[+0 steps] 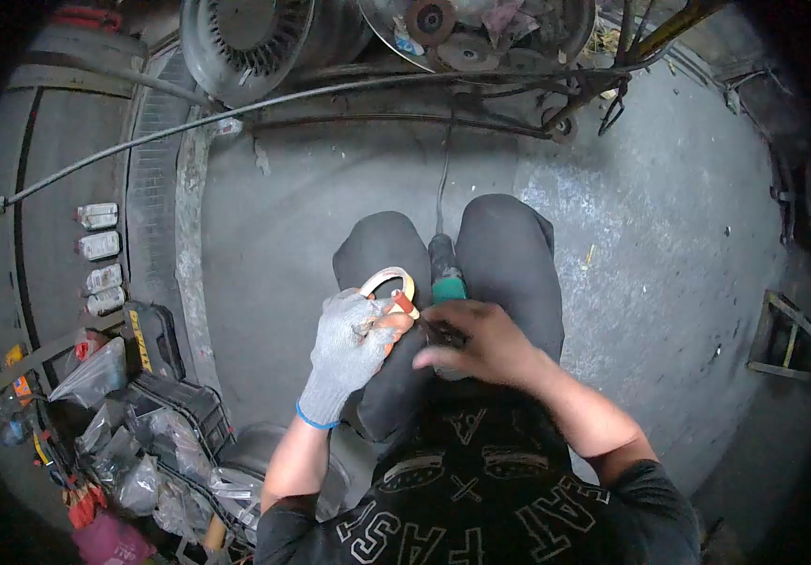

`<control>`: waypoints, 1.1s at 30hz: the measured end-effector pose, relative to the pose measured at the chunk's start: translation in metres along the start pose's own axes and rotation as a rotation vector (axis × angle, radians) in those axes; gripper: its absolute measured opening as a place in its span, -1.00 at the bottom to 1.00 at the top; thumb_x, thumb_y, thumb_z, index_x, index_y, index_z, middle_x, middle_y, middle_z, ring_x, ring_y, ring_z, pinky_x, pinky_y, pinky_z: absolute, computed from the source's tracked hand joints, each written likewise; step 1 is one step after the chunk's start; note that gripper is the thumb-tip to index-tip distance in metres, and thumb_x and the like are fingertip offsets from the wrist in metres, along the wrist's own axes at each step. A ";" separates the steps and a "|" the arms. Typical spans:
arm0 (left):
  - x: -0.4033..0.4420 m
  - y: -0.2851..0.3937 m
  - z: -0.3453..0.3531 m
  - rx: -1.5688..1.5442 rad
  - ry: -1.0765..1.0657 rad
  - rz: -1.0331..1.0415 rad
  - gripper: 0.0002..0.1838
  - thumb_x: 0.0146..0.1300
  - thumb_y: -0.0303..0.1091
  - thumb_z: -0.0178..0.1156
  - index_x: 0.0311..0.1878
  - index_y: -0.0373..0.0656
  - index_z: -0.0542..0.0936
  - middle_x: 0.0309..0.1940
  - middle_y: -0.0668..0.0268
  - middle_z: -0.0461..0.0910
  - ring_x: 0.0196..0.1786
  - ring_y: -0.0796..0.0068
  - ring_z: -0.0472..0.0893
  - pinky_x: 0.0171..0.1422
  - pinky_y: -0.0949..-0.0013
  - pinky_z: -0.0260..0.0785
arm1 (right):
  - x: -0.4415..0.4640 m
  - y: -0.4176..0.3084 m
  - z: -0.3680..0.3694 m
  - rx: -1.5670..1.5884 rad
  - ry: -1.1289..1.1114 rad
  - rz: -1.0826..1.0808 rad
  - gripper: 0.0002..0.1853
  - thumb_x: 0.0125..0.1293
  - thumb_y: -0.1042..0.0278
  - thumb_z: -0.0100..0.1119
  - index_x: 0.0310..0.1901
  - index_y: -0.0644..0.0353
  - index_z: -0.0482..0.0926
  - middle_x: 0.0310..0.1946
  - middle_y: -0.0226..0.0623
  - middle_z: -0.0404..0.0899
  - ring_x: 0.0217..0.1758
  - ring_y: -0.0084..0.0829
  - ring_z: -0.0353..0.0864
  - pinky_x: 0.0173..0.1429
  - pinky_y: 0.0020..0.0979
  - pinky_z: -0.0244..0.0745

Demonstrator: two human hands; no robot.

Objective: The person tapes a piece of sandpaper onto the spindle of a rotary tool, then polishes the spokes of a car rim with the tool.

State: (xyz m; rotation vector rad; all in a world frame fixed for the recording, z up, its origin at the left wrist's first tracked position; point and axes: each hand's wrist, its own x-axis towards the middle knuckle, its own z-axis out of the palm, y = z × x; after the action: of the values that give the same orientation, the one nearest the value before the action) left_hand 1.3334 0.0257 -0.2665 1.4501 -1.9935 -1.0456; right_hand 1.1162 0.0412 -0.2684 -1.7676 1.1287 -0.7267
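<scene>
My left hand [353, 331], in a grey knit glove with a blue cuff, is closed around a roll of tape [407, 282]. A small reddish-brown cylinder [405, 302] also sits at its fingertips, beside the roll. My bare right hand [486, 344] is curled close by, just right of the cylinder. Something dark and thin shows between its thumb and fingers, too blurred to name. Between my knees rests a green and black corded power tool [448, 285], partly hidden behind my right hand.
A metal bar [330, 90] crosses ahead, in front of a wheel rim [245, 38] and a tray holding discs [467, 52]. At left are white bottles [99, 246], a black case [153, 341] and plastic bags [142, 485]. A metal frame [784, 334] stands at right.
</scene>
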 end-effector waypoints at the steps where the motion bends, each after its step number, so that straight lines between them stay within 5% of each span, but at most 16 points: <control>1: -0.002 -0.003 0.000 -0.004 0.033 0.073 -0.85 0.06 -0.26 0.28 -0.27 0.07 0.72 -0.51 0.27 0.57 -0.36 0.10 0.53 -0.15 0.11 0.32 | -0.004 -0.004 0.005 0.001 -0.003 0.002 -0.71 0.34 0.21 0.26 -0.06 0.26 0.59 -0.30 -0.13 0.68 -0.24 -0.20 0.72 -0.15 -0.28 0.61; 5: -0.003 -0.008 -0.004 -0.132 -0.124 0.024 -0.82 0.01 -0.26 0.30 -0.27 0.06 0.73 -0.46 0.25 0.58 -0.31 0.08 0.54 -0.11 0.11 0.34 | 0.001 0.006 0.001 -0.043 -0.075 0.135 -0.64 0.22 0.15 0.38 -0.08 0.24 0.62 -0.28 -0.12 0.67 -0.25 -0.21 0.71 -0.17 -0.27 0.59; 8: -0.001 -0.020 0.010 -0.168 -0.045 0.060 -0.78 0.00 -0.27 0.28 -0.24 -0.01 0.71 -0.39 0.22 0.60 -0.25 0.06 0.56 -0.07 0.12 0.35 | 0.019 0.033 -0.011 0.551 -0.474 0.203 -0.75 0.30 0.29 0.31 -0.06 0.24 0.66 -0.29 -0.19 0.71 -0.27 -0.47 0.68 -0.15 -0.42 0.54; 11: 0.003 -0.025 0.014 -0.206 -0.074 0.066 -0.75 0.03 -0.26 0.28 -0.20 -0.10 0.69 -0.34 0.18 0.61 -0.17 0.05 0.57 0.00 0.12 0.36 | 0.020 0.043 -0.006 0.952 -0.613 0.255 -0.72 0.33 0.24 0.27 -0.06 0.26 0.65 -0.25 -0.17 0.72 -0.20 -0.44 0.68 -0.11 -0.41 0.54; 13: 0.002 -0.022 0.006 -0.140 -0.107 0.199 -0.71 0.10 -0.23 0.25 -0.19 -0.24 0.62 -0.41 0.22 0.54 -0.31 0.23 0.54 -0.10 0.23 0.37 | 0.019 0.020 -0.016 0.575 -0.592 0.132 -0.66 0.33 0.16 0.26 -0.07 0.29 0.62 -0.30 -0.12 0.69 -0.16 -0.31 0.69 -0.08 -0.34 0.56; 15: -0.009 -0.014 0.003 -0.337 -0.164 -0.052 -0.71 0.13 -0.28 0.24 -0.16 -0.28 0.61 -0.39 0.24 0.55 -0.30 0.31 0.55 -0.11 0.27 0.38 | -0.002 0.000 0.001 -0.213 -0.031 -0.044 -0.66 0.29 0.11 0.30 -0.19 0.28 0.62 -0.41 -0.10 0.65 -0.19 -0.15 0.68 -0.11 -0.25 0.58; 16: -0.013 -0.010 0.003 -0.535 -0.221 -0.297 -0.71 0.16 -0.33 0.23 -0.12 -0.33 0.60 -0.37 0.26 0.56 -0.29 0.39 0.56 -0.12 0.32 0.39 | -0.007 -0.004 0.006 -0.161 -0.003 0.031 -0.66 0.23 0.08 0.35 -0.28 0.24 0.61 -0.44 -0.10 0.61 -0.21 -0.07 0.67 -0.15 -0.20 0.57; 19: -0.015 -0.002 0.007 -0.733 -0.086 -0.439 -0.67 0.18 -0.35 0.24 -0.06 -0.39 0.61 -0.34 0.28 0.57 -0.26 0.51 0.55 -0.12 0.41 0.39 | -0.003 0.004 0.005 0.021 -0.068 0.111 -0.68 0.23 0.12 0.36 -0.26 0.25 0.61 -0.38 -0.12 0.62 -0.26 -0.13 0.67 -0.20 -0.22 0.55; 20: -0.015 -0.005 0.008 -0.731 -0.090 -0.441 -0.67 0.18 -0.35 0.24 -0.06 -0.39 0.61 -0.34 0.28 0.57 -0.26 0.51 0.55 -0.12 0.41 0.39 | 0.000 0.014 0.005 0.024 -0.065 0.113 -0.68 0.23 0.12 0.36 -0.26 0.25 0.61 -0.38 -0.12 0.62 -0.26 -0.13 0.67 -0.20 -0.22 0.55; 22: -0.009 -0.018 0.011 -0.459 -0.145 -0.243 -0.62 0.15 -0.36 0.28 0.01 -0.37 0.62 -0.32 0.30 0.58 -0.26 0.51 0.56 -0.12 0.46 0.38 | 0.011 0.031 0.001 0.710 -0.440 0.319 -0.69 0.25 0.15 0.34 -0.22 0.27 0.60 -0.34 -0.13 0.61 -0.27 -0.18 0.65 -0.21 -0.25 0.53; 25: -0.004 -0.027 0.014 -0.270 -0.126 0.041 -0.61 0.12 -0.36 0.31 0.02 -0.32 0.64 -0.35 0.38 0.56 -0.36 0.58 0.51 -0.23 0.51 0.35 | 0.014 0.022 -0.006 0.642 -0.549 0.129 -0.70 0.28 0.17 0.32 -0.25 0.28 0.57 -0.38 -0.11 0.57 -0.26 -0.16 0.63 -0.18 -0.22 0.52; 26: -0.005 -0.024 0.013 -0.269 -0.131 0.043 -0.61 0.12 -0.36 0.31 0.02 -0.32 0.64 -0.35 0.38 0.56 -0.36 0.58 0.51 -0.23 0.51 0.35 | 0.012 0.011 -0.017 0.141 -0.522 0.037 -0.68 0.25 0.15 0.34 -0.27 0.27 0.53 -0.38 -0.10 0.55 -0.23 -0.12 0.62 -0.15 -0.18 0.51; 27: -0.007 -0.016 0.011 -0.273 -0.135 -0.057 -0.62 0.12 -0.35 0.32 0.01 -0.30 0.64 -0.38 0.41 0.54 -0.40 0.61 0.49 -0.29 0.51 0.33 | 0.006 0.010 -0.013 0.142 -0.519 0.040 -0.68 0.25 0.15 0.34 -0.27 0.27 0.53 -0.38 -0.10 0.55 -0.23 -0.12 0.62 -0.15 -0.18 0.51; 29: -0.009 -0.002 0.006 -0.277 -0.139 -0.151 -0.63 0.12 -0.35 0.32 0.00 -0.28 0.65 -0.41 0.43 0.53 -0.44 0.64 0.46 -0.35 0.51 0.32 | -0.012 0.006 0.005 -0.102 -0.058 0.011 -0.66 0.22 0.15 0.36 -0.28 0.26 0.49 -0.37 -0.11 0.54 -0.26 -0.09 0.61 -0.15 -0.15 0.51; 31: -0.009 0.005 0.002 -0.399 -0.215 -0.421 -0.67 0.13 -0.26 0.28 -0.06 -0.20 0.66 -0.38 0.19 0.59 -0.31 0.17 0.56 -0.09 0.24 0.38 | -0.013 0.008 0.007 -0.123 0.011 -0.006 -0.67 0.21 0.17 0.36 -0.29 0.27 0.50 -0.35 -0.10 0.56 -0.28 -0.09 0.62 -0.16 -0.19 0.52; 33: -0.007 -0.005 0.007 -0.362 -0.188 -0.291 -0.64 0.13 -0.26 0.31 -0.03 -0.23 0.65 -0.41 0.30 0.54 -0.39 0.41 0.49 -0.25 0.36 0.33 | -0.008 0.015 0.001 0.223 -0.119 0.038 -0.69 0.22 0.17 0.35 -0.30 0.26 0.53 -0.37 -0.11 0.57 -0.33 -0.07 0.61 -0.16 -0.26 0.52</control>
State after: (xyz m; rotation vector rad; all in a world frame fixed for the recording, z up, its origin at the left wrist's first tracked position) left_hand 1.3337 0.0336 -0.2740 1.5089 -1.6236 -1.6255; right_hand 1.1077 0.0459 -0.2826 -1.5756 0.9602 -0.6869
